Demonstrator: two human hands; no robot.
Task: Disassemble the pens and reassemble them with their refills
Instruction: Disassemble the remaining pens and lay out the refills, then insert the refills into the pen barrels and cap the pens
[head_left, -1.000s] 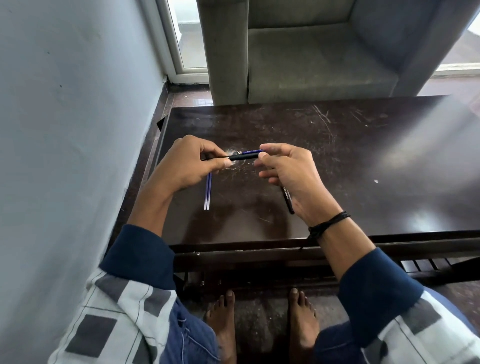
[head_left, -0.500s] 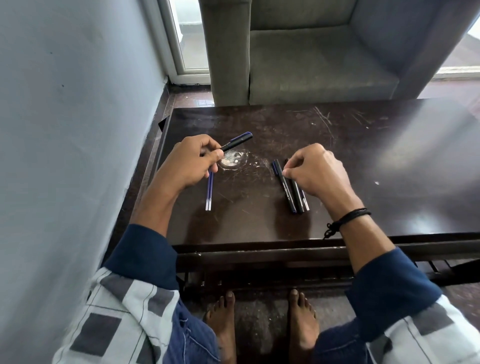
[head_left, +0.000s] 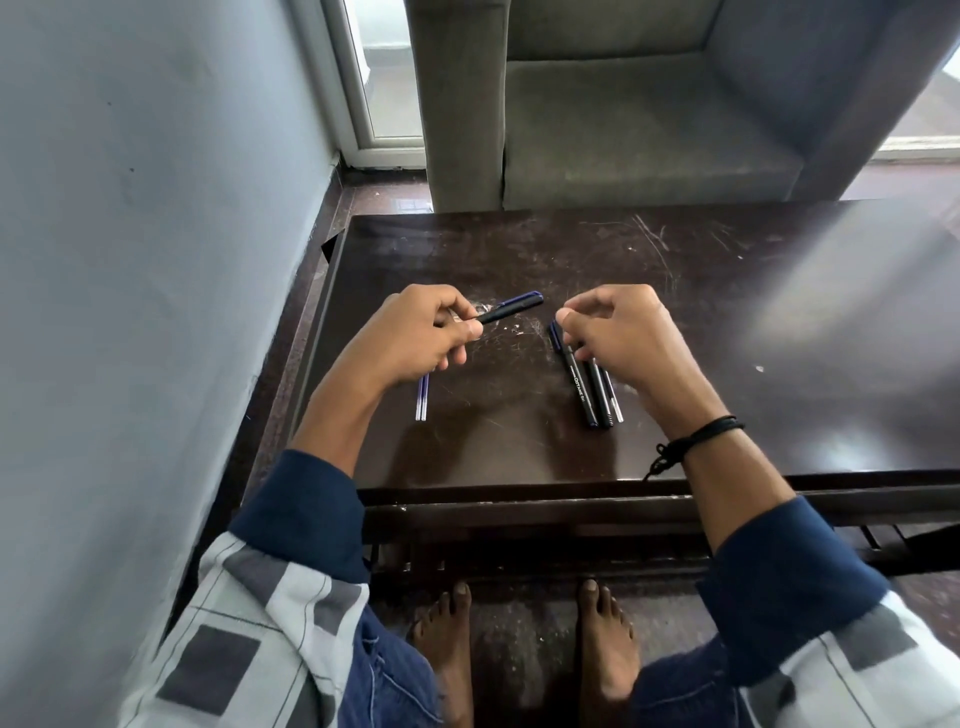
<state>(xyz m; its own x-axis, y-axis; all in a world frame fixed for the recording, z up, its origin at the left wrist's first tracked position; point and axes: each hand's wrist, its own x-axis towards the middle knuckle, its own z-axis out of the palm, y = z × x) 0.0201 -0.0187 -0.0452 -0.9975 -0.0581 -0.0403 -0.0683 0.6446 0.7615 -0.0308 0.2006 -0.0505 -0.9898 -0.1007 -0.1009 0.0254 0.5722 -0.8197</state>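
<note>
My left hand (head_left: 421, 332) is shut on a black pen with a blue cap (head_left: 511, 307), which points up and to the right above the table. Two thin blue refills (head_left: 422, 400) lie side by side on the dark table (head_left: 519, 447), partly under that hand. To the right lie a black lettered pen (head_left: 579, 387), a second black barrel (head_left: 600, 395) and a clear refill (head_left: 614, 405), close together. My right hand (head_left: 623, 338) hovers over their far ends with fingers curled. Its fingertips are pinched by the lettered pen's blue end, and a grip cannot be made out.
A grey wall (head_left: 156, 260) stands close on the left of the table. A grey armchair (head_left: 623, 114) is pushed against the table's far edge. My bare feet (head_left: 524, 639) rest on the floor under the near edge.
The hands have parted: the right hand put a black pen down with the group on the right, then lifted a little towards the left. The left hand keeps its pen, tilted up.
</note>
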